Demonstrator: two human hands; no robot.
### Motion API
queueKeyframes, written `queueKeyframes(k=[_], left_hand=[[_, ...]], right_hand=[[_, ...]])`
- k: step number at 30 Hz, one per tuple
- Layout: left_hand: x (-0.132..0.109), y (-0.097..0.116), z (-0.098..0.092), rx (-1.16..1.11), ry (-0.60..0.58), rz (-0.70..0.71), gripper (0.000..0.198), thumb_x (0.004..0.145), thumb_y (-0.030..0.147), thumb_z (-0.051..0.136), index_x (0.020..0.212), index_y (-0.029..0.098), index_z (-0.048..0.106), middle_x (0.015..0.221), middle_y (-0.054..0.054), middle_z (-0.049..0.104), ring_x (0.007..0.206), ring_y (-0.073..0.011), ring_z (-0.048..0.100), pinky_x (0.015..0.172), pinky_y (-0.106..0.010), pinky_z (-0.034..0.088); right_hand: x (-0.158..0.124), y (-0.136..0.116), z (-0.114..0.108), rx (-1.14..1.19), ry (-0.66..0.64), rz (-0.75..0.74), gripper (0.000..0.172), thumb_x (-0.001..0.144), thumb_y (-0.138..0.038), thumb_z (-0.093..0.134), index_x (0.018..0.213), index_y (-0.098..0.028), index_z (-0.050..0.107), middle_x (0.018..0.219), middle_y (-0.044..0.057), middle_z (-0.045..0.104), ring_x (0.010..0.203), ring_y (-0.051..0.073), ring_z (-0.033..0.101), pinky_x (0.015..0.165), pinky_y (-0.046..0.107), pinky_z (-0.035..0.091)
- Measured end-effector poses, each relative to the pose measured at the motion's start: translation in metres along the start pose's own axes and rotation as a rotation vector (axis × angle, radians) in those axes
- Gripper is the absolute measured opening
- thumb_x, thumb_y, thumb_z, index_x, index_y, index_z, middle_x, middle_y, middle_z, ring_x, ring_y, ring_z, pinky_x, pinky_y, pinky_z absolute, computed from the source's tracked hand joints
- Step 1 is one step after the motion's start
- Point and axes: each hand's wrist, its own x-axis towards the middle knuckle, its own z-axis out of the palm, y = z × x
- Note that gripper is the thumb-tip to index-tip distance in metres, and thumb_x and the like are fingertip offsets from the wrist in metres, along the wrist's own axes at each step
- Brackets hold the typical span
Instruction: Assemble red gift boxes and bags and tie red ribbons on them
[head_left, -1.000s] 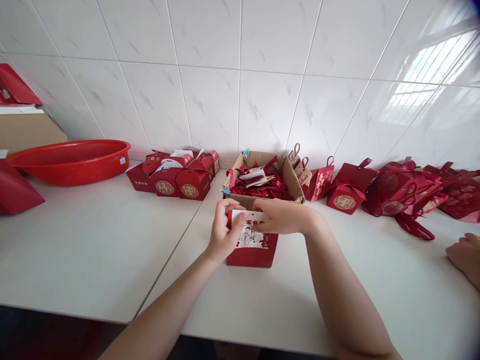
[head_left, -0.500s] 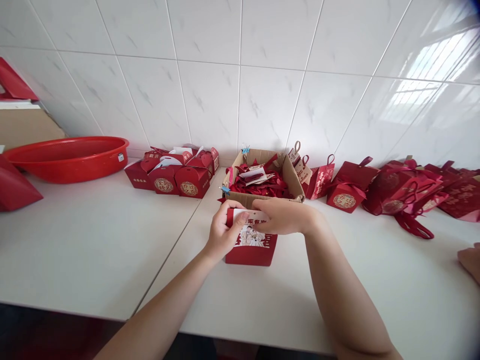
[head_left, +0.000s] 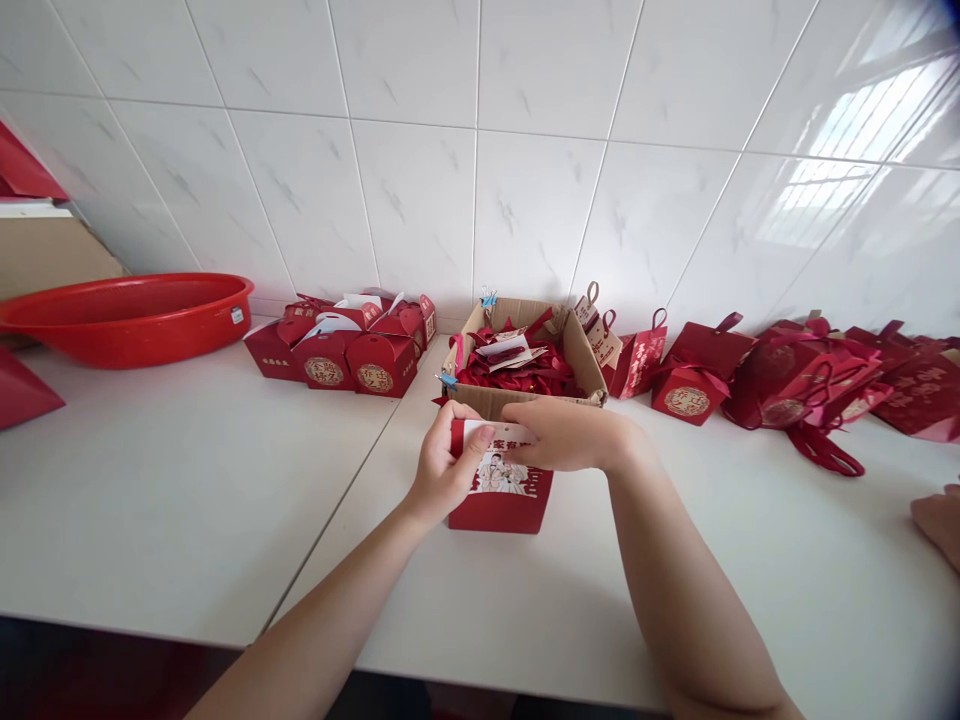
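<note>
A red and white paper gift box (head_left: 498,510), printed with a cartoon couple and Chinese characters, stands on the white table in front of me. My left hand (head_left: 452,458) grips its upper left edge, thumb lying on the front face. On the upper right, my right hand (head_left: 566,436) is bent over the top, with its fingers curled at the box and partly hidden. A small hole shows near the top of the white panel. Directly behind the box is a cardboard box (head_left: 592,365) filled with red ribbons (head_left: 551,375) and some white cards (head_left: 506,352).
Several red gift boxes (head_left: 386,365) are grouped at the left, beside a red plastic basin (head_left: 142,335). More red gift bags and boxes (head_left: 780,375) line the tiled wall at the right. Another person's hand (head_left: 937,520) rests at the far right edge.
The view has shifted very slightly. Both hands keep nearly the same hold on the gift box.
</note>
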Motion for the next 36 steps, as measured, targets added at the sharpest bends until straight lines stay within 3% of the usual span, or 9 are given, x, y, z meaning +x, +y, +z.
queueKeyframes(k=[11, 17, 24, 29, 33, 36], left_hand=[[-0.001, 0.0, 0.0, 0.002, 0.019, -0.006, 0.028, 0.086, 0.045, 0.061, 0.084, 0.021, 0.047, 0.069, 0.003, 0.052, 0.058, -0.0113, 0.05, 0.055, -0.022, 0.04], [-0.001, 0.003, 0.0, -0.005, 0.045, -0.033, 0.028, 0.084, 0.044, 0.065, 0.078, 0.02, 0.05, 0.06, 0.005, 0.053, 0.051, -0.0107, 0.049, 0.049, -0.022, 0.04], [0.0, 0.004, 0.002, -0.005, 0.038, 0.035, 0.022, 0.08, 0.035, 0.069, 0.086, 0.019, 0.056, 0.093, -0.005, 0.066, 0.082, -0.0175, 0.064, 0.072, -0.028, 0.051], [-0.001, 0.002, 0.002, -0.005, 0.007, 0.004, 0.024, 0.08, 0.033, 0.071, 0.089, 0.019, 0.054, 0.091, -0.006, 0.066, 0.075, -0.0172, 0.064, 0.064, -0.028, 0.051], [0.0, 0.003, 0.0, 0.013, 0.008, -0.011, 0.023, 0.079, 0.031, 0.071, 0.088, 0.019, 0.054, 0.083, -0.002, 0.063, 0.069, -0.0136, 0.06, 0.061, -0.025, 0.048], [-0.001, 0.005, 0.001, 0.005, -0.007, -0.026, 0.022, 0.079, 0.031, 0.071, 0.087, 0.019, 0.054, 0.084, -0.002, 0.064, 0.072, -0.0143, 0.062, 0.063, -0.025, 0.05]], right_hand=[[0.0, -0.001, -0.001, -0.017, 0.007, -0.015, 0.016, 0.087, -0.033, 0.049, 0.078, -0.021, 0.046, 0.08, 0.003, 0.055, 0.065, 0.014, 0.049, 0.046, 0.027, 0.028], [-0.002, -0.004, -0.001, -0.018, -0.015, -0.038, 0.022, 0.087, -0.027, 0.047, 0.068, -0.02, 0.041, 0.068, 0.0, 0.048, 0.056, 0.012, 0.042, 0.045, 0.028, 0.021], [-0.004, -0.005, -0.002, 0.028, -0.012, -0.044, 0.022, 0.085, -0.024, 0.049, 0.067, -0.019, 0.038, 0.069, 0.0, 0.048, 0.056, 0.011, 0.04, 0.047, 0.027, 0.025], [-0.002, -0.006, -0.001, 0.038, -0.016, -0.04, 0.024, 0.082, -0.019, 0.048, 0.063, -0.019, 0.033, 0.065, -0.001, 0.043, 0.055, 0.01, 0.037, 0.047, 0.027, 0.023], [-0.003, -0.005, -0.001, 0.031, -0.025, -0.029, 0.024, 0.084, -0.022, 0.047, 0.063, -0.019, 0.035, 0.064, -0.002, 0.044, 0.053, 0.01, 0.037, 0.045, 0.026, 0.022], [-0.008, 0.005, -0.006, 0.109, -0.016, -0.03, 0.025, 0.087, -0.037, 0.051, 0.07, -0.02, 0.048, 0.068, -0.001, 0.052, 0.056, 0.011, 0.044, 0.046, 0.024, 0.028]])
